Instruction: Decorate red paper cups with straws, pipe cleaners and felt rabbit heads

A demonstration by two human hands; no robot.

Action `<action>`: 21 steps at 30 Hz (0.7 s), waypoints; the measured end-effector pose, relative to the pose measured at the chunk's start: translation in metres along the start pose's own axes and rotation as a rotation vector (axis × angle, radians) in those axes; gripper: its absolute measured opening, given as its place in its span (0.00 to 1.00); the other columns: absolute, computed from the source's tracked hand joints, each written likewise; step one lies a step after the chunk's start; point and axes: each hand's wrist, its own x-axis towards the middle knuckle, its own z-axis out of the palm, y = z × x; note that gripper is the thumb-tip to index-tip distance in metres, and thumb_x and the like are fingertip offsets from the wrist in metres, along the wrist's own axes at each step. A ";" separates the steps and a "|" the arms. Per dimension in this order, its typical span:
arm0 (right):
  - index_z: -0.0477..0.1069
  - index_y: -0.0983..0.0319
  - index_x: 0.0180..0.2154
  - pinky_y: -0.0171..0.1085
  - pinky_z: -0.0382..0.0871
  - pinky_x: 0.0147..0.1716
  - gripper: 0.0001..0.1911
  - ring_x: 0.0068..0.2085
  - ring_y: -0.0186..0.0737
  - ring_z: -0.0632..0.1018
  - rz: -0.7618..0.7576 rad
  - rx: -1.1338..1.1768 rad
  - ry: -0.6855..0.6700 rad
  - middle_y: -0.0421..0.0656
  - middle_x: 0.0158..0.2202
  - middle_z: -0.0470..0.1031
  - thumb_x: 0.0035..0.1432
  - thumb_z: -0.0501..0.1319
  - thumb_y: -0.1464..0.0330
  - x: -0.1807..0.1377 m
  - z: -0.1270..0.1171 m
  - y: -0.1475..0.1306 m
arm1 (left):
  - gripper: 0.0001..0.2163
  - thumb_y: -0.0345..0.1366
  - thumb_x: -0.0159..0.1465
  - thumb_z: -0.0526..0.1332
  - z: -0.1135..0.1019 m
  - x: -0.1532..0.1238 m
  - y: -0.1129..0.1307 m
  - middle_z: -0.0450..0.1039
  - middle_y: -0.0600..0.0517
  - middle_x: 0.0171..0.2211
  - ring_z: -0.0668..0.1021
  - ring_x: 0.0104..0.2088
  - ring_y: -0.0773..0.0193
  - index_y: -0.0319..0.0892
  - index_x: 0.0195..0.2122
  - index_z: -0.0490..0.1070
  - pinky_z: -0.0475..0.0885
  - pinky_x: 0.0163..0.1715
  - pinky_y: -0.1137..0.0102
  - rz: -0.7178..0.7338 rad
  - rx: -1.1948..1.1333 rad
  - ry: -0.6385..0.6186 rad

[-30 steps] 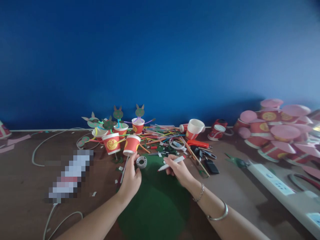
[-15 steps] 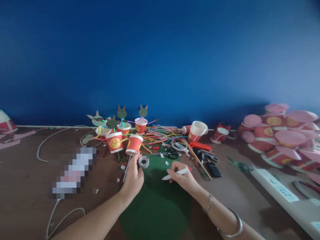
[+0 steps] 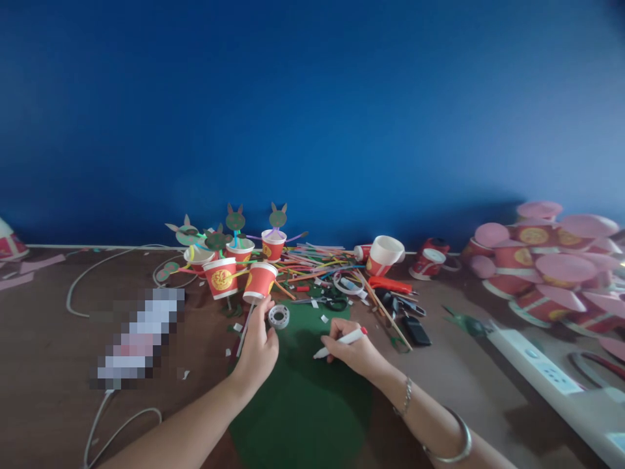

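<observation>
My right hand (image 3: 349, 345) is closed round a white marker (image 3: 342, 341) with a red end. The marker's tip points down and left over a dark green paper sheet (image 3: 303, 404); whether it touches cannot be told. My left hand (image 3: 256, 348) lies along the sheet's left edge, thumb and forefinger apart, its other fingers partly hidden. Just past its fingertips is a red paper cup (image 3: 260, 281) with a pale stick (image 3: 244, 333) below it. A roll of tape (image 3: 278, 316) sits beside the left forefinger.
Behind stand several red cups with paper animal heads (image 3: 235, 220). Coloured strips (image 3: 317, 257), scissors (image 3: 336, 303) and a white cup (image 3: 385, 254) lie beyond the sheet. A power strip (image 3: 534, 365) and a pile of pink-topped cups (image 3: 566, 267) are at right.
My right hand and the marker have shifted slightly left and down. The left hand stays nearly in place. The whole view has moved a little to the left.
</observation>
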 end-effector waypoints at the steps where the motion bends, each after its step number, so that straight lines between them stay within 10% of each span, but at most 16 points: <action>1: 0.58 0.59 0.18 0.30 0.60 0.19 0.12 0.20 0.36 0.76 0.001 -0.001 0.001 0.39 0.15 0.73 0.50 0.59 0.69 0.000 0.000 -0.001 | 0.29 0.21 0.54 0.50 0.000 0.000 0.000 0.63 0.42 0.55 0.66 0.57 0.54 0.43 0.58 0.55 0.59 0.57 0.53 0.002 -0.003 0.000; 21: 0.59 0.59 0.19 0.30 0.58 0.19 0.13 0.20 0.35 0.73 0.000 -0.016 0.077 0.38 0.15 0.72 0.50 0.59 0.67 0.003 0.002 0.002 | 0.29 0.21 0.54 0.50 0.000 0.000 0.001 0.63 0.42 0.55 0.66 0.57 0.55 0.42 0.58 0.55 0.58 0.58 0.54 -0.009 -0.015 -0.003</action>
